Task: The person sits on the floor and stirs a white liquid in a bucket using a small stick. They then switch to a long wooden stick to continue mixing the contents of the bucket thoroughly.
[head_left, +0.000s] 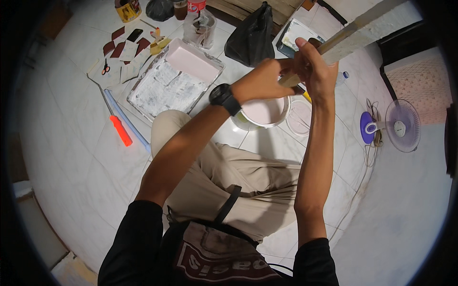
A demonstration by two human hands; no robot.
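At upper right, a pale plank (369, 34) is braced by 2 hands, seemingly for steadiness: the right hand (320, 71) curls its fingers partway around; the left hand (267, 78) closes partly hidden fingers near its end.

The left forearm (193, 138) slants up rightward to a left hand (263, 80) with bent fingers, while the right forearm (318, 148) rises almost vertically to a right hand (320, 76) close beside it, thumb (309, 51) directed upward and leftward.
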